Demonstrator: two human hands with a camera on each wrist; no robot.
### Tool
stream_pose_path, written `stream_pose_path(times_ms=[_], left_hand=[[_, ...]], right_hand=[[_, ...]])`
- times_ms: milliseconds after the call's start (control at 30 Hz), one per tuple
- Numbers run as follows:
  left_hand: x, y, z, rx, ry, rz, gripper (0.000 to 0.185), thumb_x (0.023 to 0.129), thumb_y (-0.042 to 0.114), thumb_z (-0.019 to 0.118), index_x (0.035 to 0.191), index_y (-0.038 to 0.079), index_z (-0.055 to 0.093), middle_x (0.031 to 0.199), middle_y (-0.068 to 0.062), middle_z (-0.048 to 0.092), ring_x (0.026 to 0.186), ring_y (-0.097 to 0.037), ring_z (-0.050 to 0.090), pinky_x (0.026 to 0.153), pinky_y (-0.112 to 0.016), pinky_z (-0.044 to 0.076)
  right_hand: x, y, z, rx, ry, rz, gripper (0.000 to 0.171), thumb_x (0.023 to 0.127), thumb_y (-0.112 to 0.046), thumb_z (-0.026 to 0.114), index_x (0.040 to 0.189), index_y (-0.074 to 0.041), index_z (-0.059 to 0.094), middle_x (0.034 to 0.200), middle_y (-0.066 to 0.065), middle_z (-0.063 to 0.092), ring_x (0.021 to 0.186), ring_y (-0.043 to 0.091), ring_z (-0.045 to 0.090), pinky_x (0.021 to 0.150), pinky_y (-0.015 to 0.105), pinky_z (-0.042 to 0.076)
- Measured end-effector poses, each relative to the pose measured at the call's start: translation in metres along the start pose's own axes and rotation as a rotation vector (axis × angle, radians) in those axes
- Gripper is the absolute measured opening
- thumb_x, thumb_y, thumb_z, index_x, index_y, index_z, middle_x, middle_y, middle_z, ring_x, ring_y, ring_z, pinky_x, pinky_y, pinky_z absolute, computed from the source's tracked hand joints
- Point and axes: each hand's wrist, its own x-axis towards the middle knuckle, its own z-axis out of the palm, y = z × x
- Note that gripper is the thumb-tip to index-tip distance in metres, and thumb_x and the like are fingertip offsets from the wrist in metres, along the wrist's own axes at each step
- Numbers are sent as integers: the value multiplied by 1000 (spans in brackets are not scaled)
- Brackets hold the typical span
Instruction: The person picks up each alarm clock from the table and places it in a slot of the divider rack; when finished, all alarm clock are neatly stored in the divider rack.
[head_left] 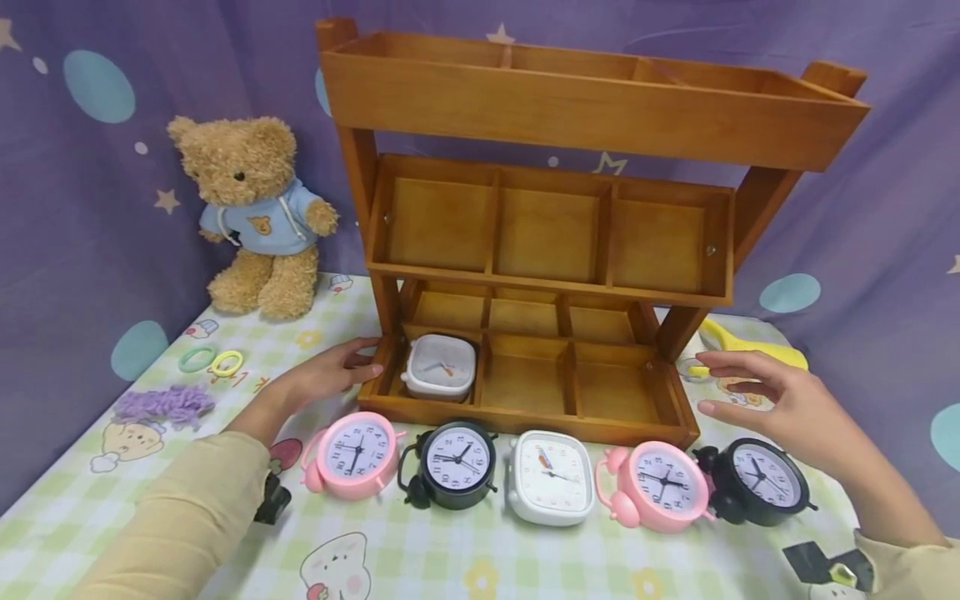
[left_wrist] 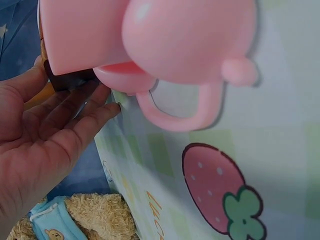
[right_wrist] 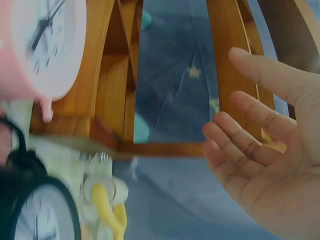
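Left-hand grip: fingers loose, seemingly touching the left end of the wooden rack. Right-hand grip: wide, empty, near the right end. White square clock in bottom-left compartment; five alarm clocks rowed along the bench. Probably steadying the rack, loading barely begun; next move calls for pinching one clock's body.

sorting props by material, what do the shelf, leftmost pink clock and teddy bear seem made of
Shelf: probably wood with a satin brown stain, given its faint grain-like streaks. Leftmost pink clock: likely smooth, slightly glossy plastic, from the soft highlight on its bell; painted metal remains possible. Teddy bear: curly plush with a matte finish, judging by its tufted pile.
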Motion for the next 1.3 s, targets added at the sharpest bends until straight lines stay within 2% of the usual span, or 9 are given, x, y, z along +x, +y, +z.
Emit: stream_pose_path(times_ms=[433,767,833,900,933,1033,1067,1167,1300], left_hand=[[1,-2,0,-1,-5,15,65,107,19,52,156,-10,21,150,-41,35,139,-53,38,111,-60,38],[-1,-1,-1,13,-11,-5,68,107,23,52,157,-9,19,153,-40,31,141,-53,35,112,-61,36],[0,-1,-1,12,-12,-5,68,107,23,52,157,-9,19,153,-40,32,141,-53,35,112,-61,36],[0,-1,-1,16,-12,-7,68,107,23,52,157,-9,19,153,-40,32,141,-52,35,112,-61,36],[0,-1,-1,16,-11,-8,68,107,24,52,157,-9,19,153,-39,32,141,-52,35,112,-60,37],[1,-1,0,16,-8,-7,67,107,24,52,157,-9,20,152,-39,33,140,-52,36,112,-60,37],[1,-2,0,17,-7,-5,67,107,24,52,157,-9,20,152,-39,33,140,-52,36,112,-60,37],[1,-2,0,10,-5,-3,67,107,24,52,157,-9,20,152,-40,34,140,-52,36,112,-60,37],[0,-2,0,9,-6,1,67,108,23,52,157,-9,19,151,-40,34,140,-52,37,112,-61,37]], right_hand=[[-43,56,-21,25,-61,49,59,81,0,84,135,-3,62,129,-29,59,111,-15,55,86,3,44],[-61,90,-16,-36,-207,128,69,83,-12,85,145,-7,54,134,-37,47,117,-23,40,83,8,45],[-65,96,-15,-55,-251,165,74,83,-14,84,149,-10,50,139,-29,47,122,-13,42,84,17,49],[-68,100,-14,-55,-304,212,78,84,-15,84,153,-11,45,147,-9,48,128,9,47,87,35,53],[-69,103,-13,-59,-329,234,80,85,-17,83,154,-13,43,149,2,47,125,14,49,86,44,53],[-70,108,-10,-33,-400,257,86,85,-16,82,157,-14,36,147,28,41,122,14,49,85,49,51],[-70,110,-9,-17,-413,243,87,84,-15,82,158,-13,35,146,29,42,120,6,47,85,44,51],[-70,115,-5,13,-430,214,91,82,-13,83,158,-16,33,145,19,43,112,-13,38,80,25,46],[-72,119,-3,57,-424,182,93,80,-10,84,158,-17,33,140,-6,44,111,-12,39,79,20,44]])
